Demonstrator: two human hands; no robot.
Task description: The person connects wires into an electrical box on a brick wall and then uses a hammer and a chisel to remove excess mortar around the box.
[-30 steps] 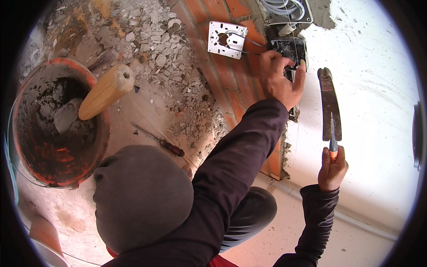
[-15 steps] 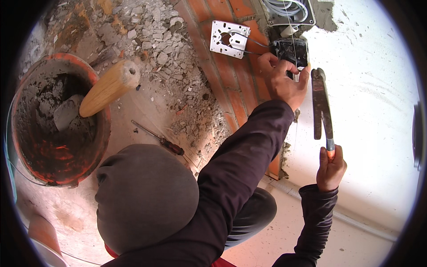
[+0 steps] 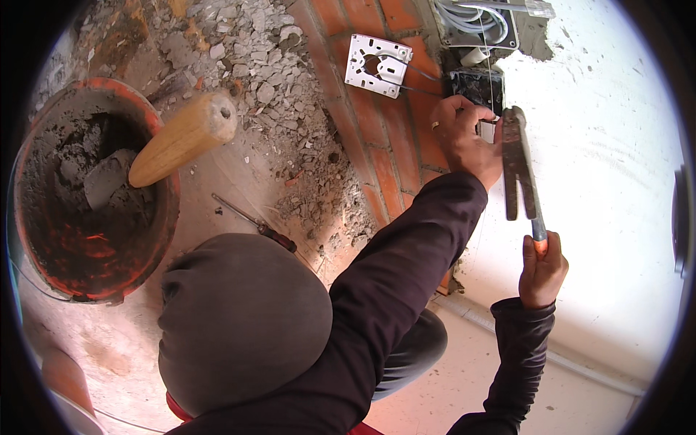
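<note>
A slip of the hammer (image 3: 515, 148) gripped in the right hand (image 3: 542, 274) could bruise the nearby left hand (image 3: 470, 141), curled by the black box (image 3: 473, 87), its hold unclear.

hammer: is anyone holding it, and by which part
Yes, the hammer is held in the right hand, gripped by its handle at the orange part, below the forked metal head.

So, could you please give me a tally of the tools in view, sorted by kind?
Claw hammer: 1
Screwdriver: 1
Wooden-handled trowel: 1
Total: 3
</note>
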